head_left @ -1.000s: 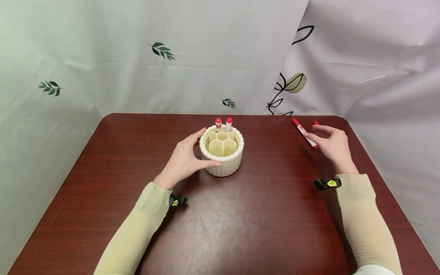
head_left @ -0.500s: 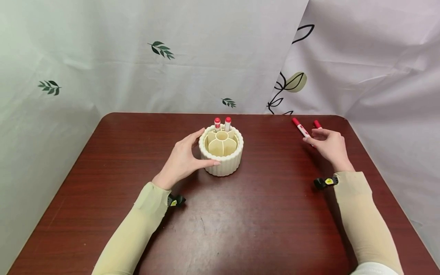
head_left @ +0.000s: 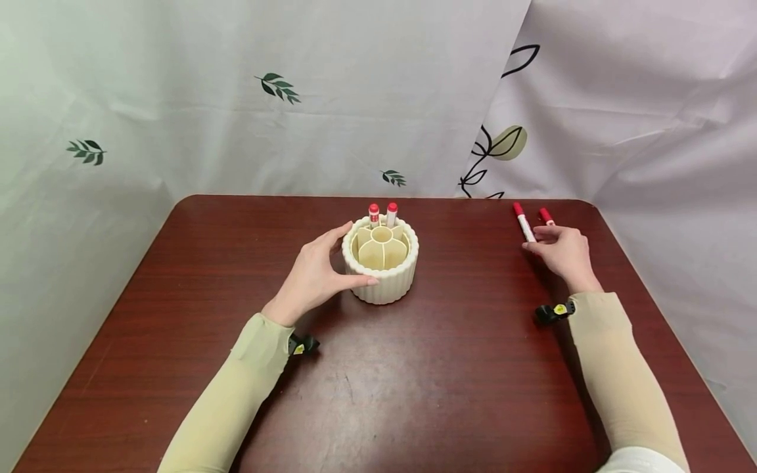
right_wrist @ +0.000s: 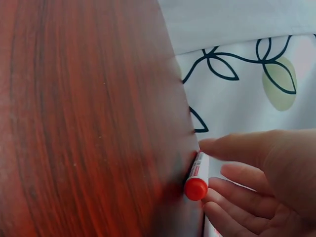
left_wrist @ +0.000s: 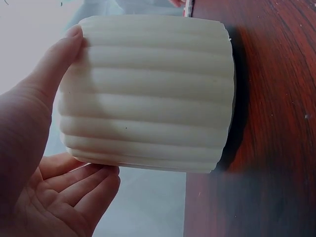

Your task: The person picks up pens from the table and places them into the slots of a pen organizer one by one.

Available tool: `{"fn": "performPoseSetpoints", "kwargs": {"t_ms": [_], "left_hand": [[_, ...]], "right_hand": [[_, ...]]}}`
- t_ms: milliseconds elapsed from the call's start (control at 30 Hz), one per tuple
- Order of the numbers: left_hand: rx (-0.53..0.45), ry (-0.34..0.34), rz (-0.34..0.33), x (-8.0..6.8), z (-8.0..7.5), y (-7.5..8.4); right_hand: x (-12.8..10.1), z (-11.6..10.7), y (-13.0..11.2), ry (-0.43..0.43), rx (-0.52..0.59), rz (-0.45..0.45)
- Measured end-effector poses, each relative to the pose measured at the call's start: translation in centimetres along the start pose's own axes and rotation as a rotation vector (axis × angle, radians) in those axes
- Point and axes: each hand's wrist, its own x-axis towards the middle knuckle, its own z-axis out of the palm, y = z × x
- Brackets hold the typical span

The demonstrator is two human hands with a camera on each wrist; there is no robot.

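Observation:
My left hand [head_left: 312, 272] grips the left side of a cream, ribbed pen holder [head_left: 387, 289], thumb along its near side and fingers behind. In the left wrist view the holder's ribbed wall [left_wrist: 148, 94] lies between thumb and fingers. Two red-capped markers [head_left: 374, 215] stand in its back compartments. At the right, my right hand [head_left: 563, 253] pinches a white marker with red ends [head_left: 524, 225] near its closer end. The right wrist view shows that marker [right_wrist: 199, 173] between thumb and fingertips, low at the table. Another red-capped marker [head_left: 547, 217] lies just beyond, partly hidden by the hand.
The dark red-brown table [head_left: 461, 368] has rounded far corners. A pale curtain [head_left: 225, 131] with leaf prints hangs right behind its far edge. The holder's front compartments and round centre slot [head_left: 382, 234] hold nothing visible.
My right hand has shifted slightly left and closed on the marker, which has turned more upright in the head view. More of the other marker shows. The left hand keeps its grip.

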Motion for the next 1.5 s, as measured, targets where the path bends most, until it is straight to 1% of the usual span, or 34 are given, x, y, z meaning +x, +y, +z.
{"fn": "performPoseSetpoints", "kwargs": {"t_ms": [200, 367, 533, 700, 900, 1167, 1333, 1500], "left_hand": [[-0.001, -0.006, -0.004, 0.0, 0.0, -0.1], [0.001, -0.003, -0.003, 0.1, 0.0, -0.1], [0.007, -0.001, -0.001, 0.1, 0.0, -0.1], [0.013, 0.0, 0.002, 0.1, 0.0, -0.1], [0.003, 0.0, 0.0, 0.1, 0.0, -0.1], [-0.008, 0.002, 0.009, 0.0, 0.1, -0.1], [-0.014, 0.005, 0.013, 0.0, 0.1, -0.2], [-0.016, 0.008, 0.018, 0.0, 0.1, -0.3]], "right_hand": [[0.3, 0.6, -0.2, 0.004, -0.04, -0.004], [0.4, 0.9, -0.3, 0.004, -0.054, -0.011], [0.4, 1.0, -0.2, 0.005, -0.057, 0.001], [0.4, 0.9, -0.1, 0.038, -0.055, 0.023], [0.2, 0.7, -0.1, 0.079, -0.025, 0.042], [0.1, 0.5, -0.6, 0.084, 0.01, 0.034], [0.0, 0.3, -1.1, 0.098, 0.062, 0.051], [-0.2, 0.0, -1.8, 0.123, 0.127, 0.05]]}}
